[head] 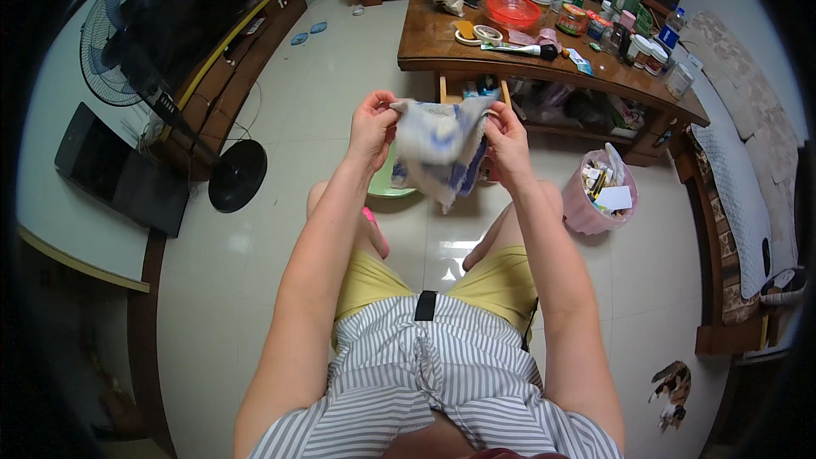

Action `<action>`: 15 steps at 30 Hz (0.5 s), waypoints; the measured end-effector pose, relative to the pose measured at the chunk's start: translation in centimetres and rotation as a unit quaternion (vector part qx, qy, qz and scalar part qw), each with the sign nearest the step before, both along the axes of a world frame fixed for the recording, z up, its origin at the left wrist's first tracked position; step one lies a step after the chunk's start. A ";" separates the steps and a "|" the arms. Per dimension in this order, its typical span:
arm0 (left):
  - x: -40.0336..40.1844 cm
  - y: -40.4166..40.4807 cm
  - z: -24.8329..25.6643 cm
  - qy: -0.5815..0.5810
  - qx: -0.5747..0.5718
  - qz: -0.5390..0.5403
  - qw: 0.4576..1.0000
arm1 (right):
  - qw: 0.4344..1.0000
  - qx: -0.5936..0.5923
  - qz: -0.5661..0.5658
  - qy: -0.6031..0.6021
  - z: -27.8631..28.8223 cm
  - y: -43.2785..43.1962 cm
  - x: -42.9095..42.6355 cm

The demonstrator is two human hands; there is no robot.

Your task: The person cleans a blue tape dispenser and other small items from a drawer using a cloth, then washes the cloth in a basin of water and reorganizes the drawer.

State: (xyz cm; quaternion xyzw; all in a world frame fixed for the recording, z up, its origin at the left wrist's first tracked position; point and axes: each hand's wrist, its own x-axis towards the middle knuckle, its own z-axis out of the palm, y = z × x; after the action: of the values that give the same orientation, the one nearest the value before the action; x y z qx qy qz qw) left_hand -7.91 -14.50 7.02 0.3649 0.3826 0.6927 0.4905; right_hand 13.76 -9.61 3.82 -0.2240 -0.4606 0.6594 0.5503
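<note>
A white and blue cloth (440,143) hangs between my two hands, blurred in its middle. My left hand (376,124) pinches its upper left corner between thumb and fingers. At the upper right corner, my right hand (507,137) grips it the same way. Below the cloth, partly hidden by it and by my left hand, a green basin (389,190) stands on the floor. Behind the cloth, an open drawer (506,92) of the wooden coffee table (440,62) holds small items that are partly covered.
A pink waste bin (590,220) full of litter stands right of my knee. The tabletop carries a red plastic basket (513,11), jars and tape rolls (488,34). A black standing fan (238,175) is at left; a cat (672,392) lies on the floor at lower right.
</note>
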 end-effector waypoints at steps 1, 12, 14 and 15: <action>0.4 -0.1 0.1 -0.002 -0.002 -0.001 1.000 | 1.000 -0.002 -0.001 -0.002 0.0 0.0 0.0; 0.5 -1.5 -1.3 0.001 -0.197 -0.179 0.964 | 0.997 -0.067 0.018 -0.045 -0.3 -0.9 -0.2; 0.7 -1.6 -2.2 -0.133 -0.183 -0.256 0.940 | 0.986 -0.121 0.020 -0.117 -0.6 -1.0 -0.2; 0.8 -1.5 -2.8 -0.134 -0.185 -0.259 0.939 | 0.985 -0.124 0.017 -0.118 -1.4 -0.9 -0.3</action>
State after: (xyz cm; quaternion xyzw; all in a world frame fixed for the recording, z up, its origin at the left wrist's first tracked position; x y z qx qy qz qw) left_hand -7.09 -16.04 4.20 0.2576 0.3269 0.5015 0.7585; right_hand 13.49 -10.50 2.44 -0.3590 -0.4408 0.6897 0.4485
